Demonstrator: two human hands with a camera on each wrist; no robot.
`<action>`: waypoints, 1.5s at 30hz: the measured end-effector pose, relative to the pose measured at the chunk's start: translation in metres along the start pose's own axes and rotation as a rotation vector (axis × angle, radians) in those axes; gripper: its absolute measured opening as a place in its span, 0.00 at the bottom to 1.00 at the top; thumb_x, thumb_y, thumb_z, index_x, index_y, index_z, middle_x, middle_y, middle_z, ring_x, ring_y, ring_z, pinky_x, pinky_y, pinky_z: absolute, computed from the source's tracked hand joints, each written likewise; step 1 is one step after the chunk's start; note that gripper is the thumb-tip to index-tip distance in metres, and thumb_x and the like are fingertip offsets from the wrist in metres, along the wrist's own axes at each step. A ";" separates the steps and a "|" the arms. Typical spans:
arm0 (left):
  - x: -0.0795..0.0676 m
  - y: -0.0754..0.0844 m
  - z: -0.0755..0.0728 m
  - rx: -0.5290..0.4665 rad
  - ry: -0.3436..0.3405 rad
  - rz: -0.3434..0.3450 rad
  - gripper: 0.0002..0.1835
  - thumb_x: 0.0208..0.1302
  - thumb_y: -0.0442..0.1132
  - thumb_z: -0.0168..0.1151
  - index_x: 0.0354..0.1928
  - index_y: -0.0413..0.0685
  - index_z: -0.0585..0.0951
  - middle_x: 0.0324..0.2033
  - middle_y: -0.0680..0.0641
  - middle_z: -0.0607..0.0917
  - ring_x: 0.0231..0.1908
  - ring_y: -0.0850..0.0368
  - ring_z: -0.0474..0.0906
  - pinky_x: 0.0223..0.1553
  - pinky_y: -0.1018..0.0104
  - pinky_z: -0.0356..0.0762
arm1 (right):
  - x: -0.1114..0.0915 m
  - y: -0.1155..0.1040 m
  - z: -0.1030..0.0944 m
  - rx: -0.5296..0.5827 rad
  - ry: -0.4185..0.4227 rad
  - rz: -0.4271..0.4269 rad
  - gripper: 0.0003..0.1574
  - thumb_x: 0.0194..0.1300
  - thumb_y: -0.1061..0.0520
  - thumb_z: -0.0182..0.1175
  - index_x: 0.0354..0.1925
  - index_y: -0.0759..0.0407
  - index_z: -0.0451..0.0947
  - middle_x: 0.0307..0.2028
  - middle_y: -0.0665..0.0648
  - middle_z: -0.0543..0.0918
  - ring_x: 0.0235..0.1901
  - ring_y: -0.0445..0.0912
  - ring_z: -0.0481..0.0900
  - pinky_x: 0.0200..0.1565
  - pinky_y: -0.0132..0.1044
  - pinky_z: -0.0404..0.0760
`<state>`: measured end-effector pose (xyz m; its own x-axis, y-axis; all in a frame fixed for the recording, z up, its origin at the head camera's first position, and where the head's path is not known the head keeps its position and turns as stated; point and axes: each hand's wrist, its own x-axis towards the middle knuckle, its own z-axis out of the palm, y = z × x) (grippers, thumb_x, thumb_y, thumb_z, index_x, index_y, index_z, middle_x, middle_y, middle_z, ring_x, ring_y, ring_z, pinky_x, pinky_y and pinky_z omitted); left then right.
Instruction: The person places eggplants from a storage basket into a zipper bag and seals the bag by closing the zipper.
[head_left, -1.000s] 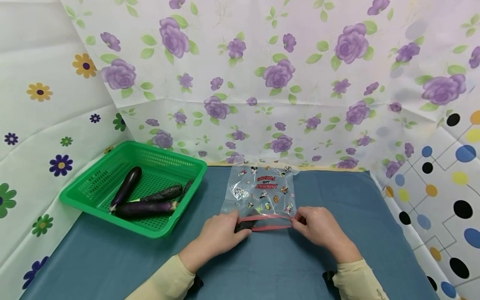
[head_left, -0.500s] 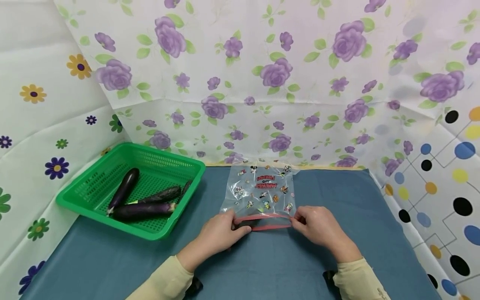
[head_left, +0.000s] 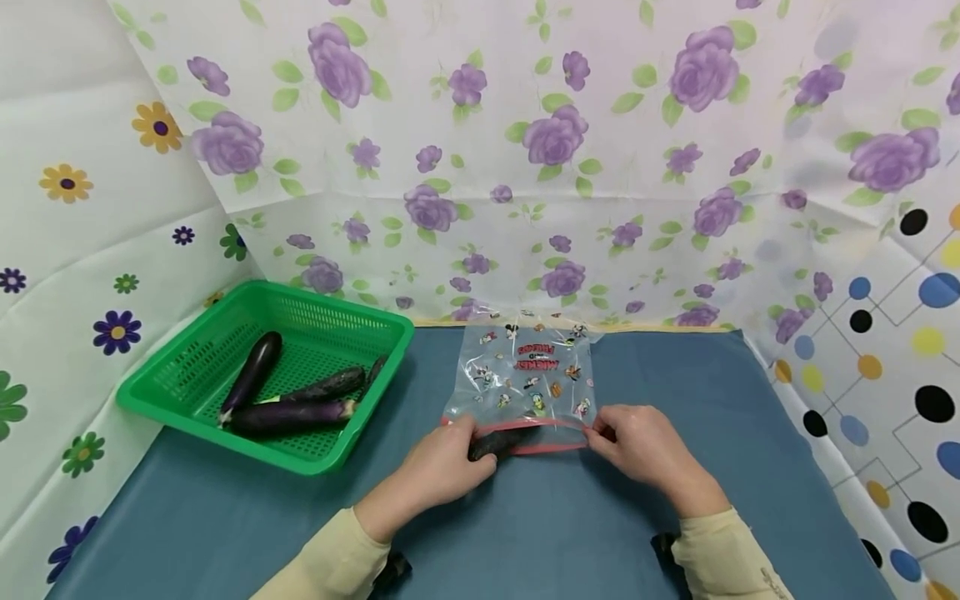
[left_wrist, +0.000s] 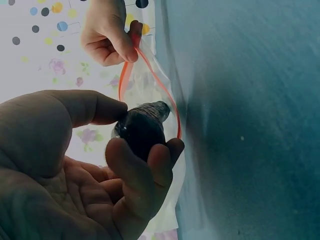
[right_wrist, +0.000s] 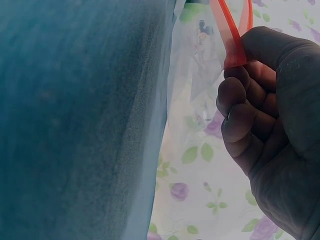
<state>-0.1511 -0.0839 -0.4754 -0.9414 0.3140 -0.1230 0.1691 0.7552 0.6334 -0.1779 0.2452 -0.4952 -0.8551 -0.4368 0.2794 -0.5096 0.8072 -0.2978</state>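
Note:
A clear zip bag [head_left: 528,375] printed with cartoon figures lies at the back middle of the table, its red-edged mouth towards me and parted. My left hand [head_left: 438,458] grips a dark, bumpy cucumber [head_left: 498,442] at the left side of that mouth. In the left wrist view the cucumber [left_wrist: 142,130] sits between thumb and fingers, its far end pointing in between the red zip strips [left_wrist: 162,85]. My right hand [head_left: 637,442] pinches the right corner of the mouth; the right wrist view shows thumb and forefinger on the red corner [right_wrist: 234,52].
To the left stands a green perforated basket [head_left: 300,462]. Inside lie two eggplants [head_left: 253,375] and dark cucumbers [head_left: 322,386]. Blue cloth [head_left: 540,533] covers the table, and patterned sheets [head_left: 480,167] hang behind it and at both sides.
More of the cucumber now shows across the bag's mouth, reaching further right between the red strips. My right hand keeps its pinch on the corner. The head view has shifted slightly.

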 end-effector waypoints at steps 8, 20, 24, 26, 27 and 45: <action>-0.001 0.000 0.000 0.007 -0.027 0.009 0.11 0.66 0.42 0.70 0.44 0.47 0.80 0.31 0.50 0.81 0.27 0.53 0.75 0.30 0.56 0.72 | 0.001 -0.002 0.000 0.005 -0.019 0.006 0.16 0.70 0.57 0.78 0.28 0.45 0.82 0.22 0.38 0.76 0.19 0.30 0.66 0.25 0.33 0.72; 0.004 0.004 0.008 0.065 0.026 0.044 0.18 0.75 0.50 0.74 0.53 0.43 0.88 0.42 0.44 0.90 0.34 0.53 0.82 0.39 0.50 0.80 | -0.001 0.003 0.000 0.010 0.010 -0.011 0.16 0.69 0.58 0.79 0.28 0.45 0.83 0.22 0.38 0.77 0.20 0.29 0.68 0.25 0.33 0.73; 0.007 0.002 0.011 0.073 0.032 0.031 0.20 0.76 0.52 0.74 0.55 0.44 0.88 0.41 0.44 0.90 0.32 0.54 0.82 0.36 0.52 0.80 | -0.001 0.005 0.000 0.020 -0.002 -0.013 0.16 0.70 0.58 0.78 0.28 0.45 0.83 0.22 0.38 0.77 0.20 0.29 0.68 0.25 0.33 0.73; 0.009 0.002 0.012 0.069 0.049 0.032 0.19 0.76 0.53 0.74 0.54 0.45 0.89 0.37 0.46 0.90 0.29 0.56 0.80 0.33 0.54 0.78 | -0.001 0.005 -0.001 0.024 -0.001 -0.015 0.15 0.70 0.58 0.78 0.29 0.45 0.84 0.22 0.38 0.77 0.20 0.29 0.68 0.25 0.33 0.73; 0.010 0.002 0.012 0.067 0.061 0.034 0.18 0.75 0.53 0.75 0.52 0.46 0.90 0.35 0.47 0.89 0.28 0.56 0.78 0.32 0.56 0.76 | 0.000 0.005 -0.001 0.023 0.002 -0.017 0.15 0.70 0.58 0.78 0.29 0.45 0.84 0.22 0.38 0.77 0.20 0.29 0.68 0.25 0.33 0.73; 0.010 -0.009 0.012 0.032 0.176 0.070 0.34 0.78 0.59 0.71 0.13 0.56 0.74 0.04 0.57 0.69 0.06 0.62 0.70 0.15 0.61 0.64 | 0.003 -0.001 -0.001 0.005 0.007 -0.036 0.15 0.70 0.58 0.78 0.28 0.46 0.84 0.22 0.39 0.77 0.20 0.29 0.68 0.25 0.33 0.73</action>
<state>-0.1581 -0.0806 -0.4918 -0.9630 0.2633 0.0574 0.2424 0.7536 0.6110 -0.1798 0.2436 -0.4931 -0.8354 -0.4628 0.2965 -0.5406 0.7891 -0.2917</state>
